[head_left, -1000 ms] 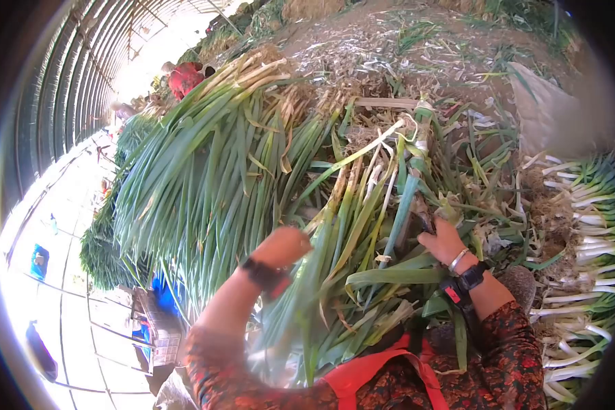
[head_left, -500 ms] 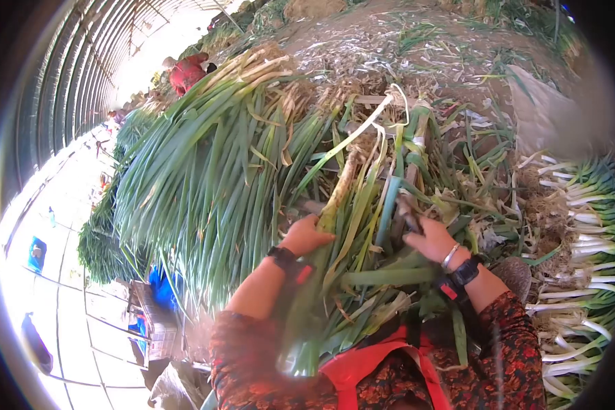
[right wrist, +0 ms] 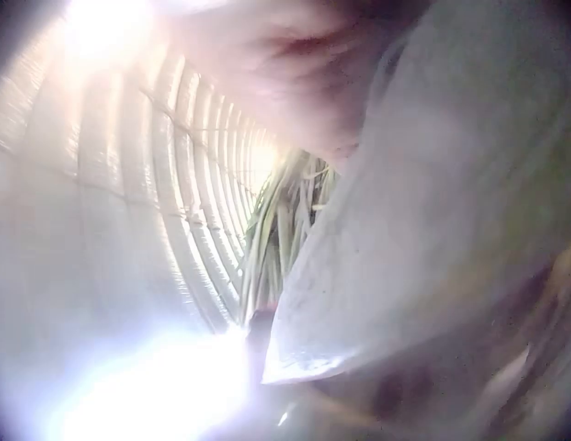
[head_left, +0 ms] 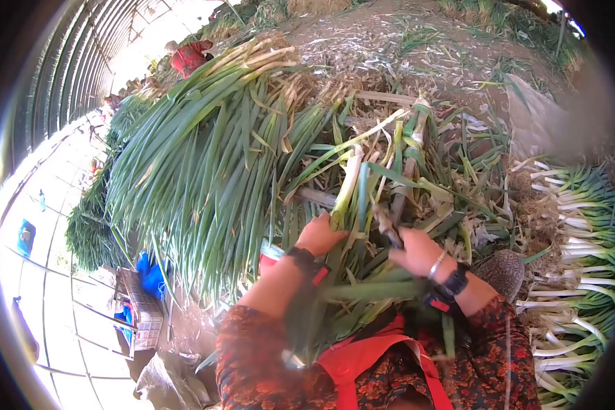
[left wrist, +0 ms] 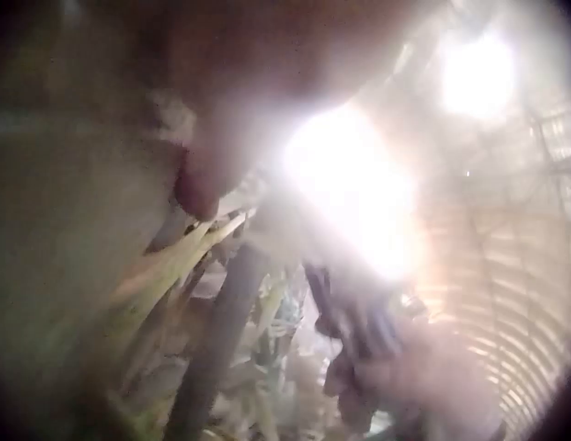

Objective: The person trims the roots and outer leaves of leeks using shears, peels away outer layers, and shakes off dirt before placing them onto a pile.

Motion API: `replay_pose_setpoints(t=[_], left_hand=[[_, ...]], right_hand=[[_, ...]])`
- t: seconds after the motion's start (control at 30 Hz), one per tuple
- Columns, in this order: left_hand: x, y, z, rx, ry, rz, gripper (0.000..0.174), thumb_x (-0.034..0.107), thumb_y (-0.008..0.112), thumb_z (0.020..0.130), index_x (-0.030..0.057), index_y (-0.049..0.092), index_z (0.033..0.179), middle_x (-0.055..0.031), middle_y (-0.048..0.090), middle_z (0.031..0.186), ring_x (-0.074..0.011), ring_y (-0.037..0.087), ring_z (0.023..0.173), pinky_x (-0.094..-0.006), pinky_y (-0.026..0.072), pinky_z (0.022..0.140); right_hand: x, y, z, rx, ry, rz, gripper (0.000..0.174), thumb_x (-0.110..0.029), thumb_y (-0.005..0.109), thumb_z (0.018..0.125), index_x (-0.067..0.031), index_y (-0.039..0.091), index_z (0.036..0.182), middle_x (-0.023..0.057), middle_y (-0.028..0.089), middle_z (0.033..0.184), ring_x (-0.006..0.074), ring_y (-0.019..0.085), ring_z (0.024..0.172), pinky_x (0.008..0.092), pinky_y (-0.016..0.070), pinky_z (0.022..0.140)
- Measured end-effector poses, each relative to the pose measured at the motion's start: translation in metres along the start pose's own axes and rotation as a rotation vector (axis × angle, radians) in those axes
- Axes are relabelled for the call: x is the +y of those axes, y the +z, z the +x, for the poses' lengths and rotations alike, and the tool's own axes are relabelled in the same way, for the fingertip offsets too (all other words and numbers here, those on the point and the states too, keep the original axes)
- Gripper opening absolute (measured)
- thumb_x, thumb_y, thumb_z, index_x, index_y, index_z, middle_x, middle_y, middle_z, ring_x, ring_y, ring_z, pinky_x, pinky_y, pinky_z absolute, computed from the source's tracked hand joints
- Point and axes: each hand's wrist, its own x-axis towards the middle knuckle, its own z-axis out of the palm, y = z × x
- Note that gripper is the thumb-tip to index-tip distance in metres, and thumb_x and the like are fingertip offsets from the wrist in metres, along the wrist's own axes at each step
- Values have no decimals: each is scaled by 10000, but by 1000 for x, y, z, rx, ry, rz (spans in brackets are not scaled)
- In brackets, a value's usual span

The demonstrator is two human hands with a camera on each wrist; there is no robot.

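My left hand (head_left: 320,236) grips a green onion (head_left: 349,181) in the head view, its pale stalk and root end pointing up and away from me. To the right, my right hand (head_left: 417,253) holds a short dark tool (head_left: 388,227) with a brownish end, its kind unclear, tilted toward the stalk. Loose green leaves lie beneath both hands and across the lap. In the left wrist view, the right hand (left wrist: 423,381) shows blurred around the dark tool. A broad pale leaf (right wrist: 405,220) covers much of the right wrist view, below the blurred right hand (right wrist: 295,73).
A large heap of untrimmed green onions (head_left: 205,157) lies to the left. Whitish, cleaned green onions (head_left: 581,239) are lined up at the right. Wooden bars (head_left: 386,98) stand ahead among leaf scraps. A crate (head_left: 145,321) and another person in red (head_left: 189,58) appear at left.
My left hand has come from over the leaves to the stalk, which looks paler than half a second ago. My right hand with the tool has shifted left and nearer to me.
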Motion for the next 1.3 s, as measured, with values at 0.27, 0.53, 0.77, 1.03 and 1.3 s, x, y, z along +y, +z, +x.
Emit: replay_pose_setpoints(t=[0.27,0.53,0.77,1.03,1.3], left_hand=[[-13,-18,-27,-90,42,-50,676,347,762,697,-43,551,1208,-266,623,1129,-383,610,1057,-405,469,935],[13,10,-37,48,-46,-30,596,307,759,699,-28,544,1142,-266,630,1087,-405,607,1038,-439,479,907],[9,13,-36,30,-55,-37,559,292,762,708,-16,533,1115,-261,616,1101,-405,591,1066,-449,480,915],[1,30,-30,90,-40,-21,508,291,743,705,-14,568,1073,-255,641,1014,-403,610,1005,-448,489,878],[4,-1,-38,-4,-76,-208,529,289,709,745,-12,594,1164,-248,646,1091,-375,619,1043,-412,479,921]], right_hand=[[-27,6,-80,-222,-211,33,533,-223,672,736,-9,515,1198,234,633,911,417,625,851,458,507,756],[-21,10,-61,-123,-179,5,383,-228,683,747,15,563,1018,240,623,807,434,621,775,468,498,700],[-14,8,-9,-28,-60,-122,333,-238,681,754,44,577,896,256,617,771,432,621,753,468,496,690],[-24,-9,99,65,69,-249,348,-280,651,801,65,668,835,273,656,853,401,652,815,458,515,769],[-20,-1,47,-14,-25,-202,334,-258,662,781,67,614,841,274,633,794,436,631,788,470,505,738]])
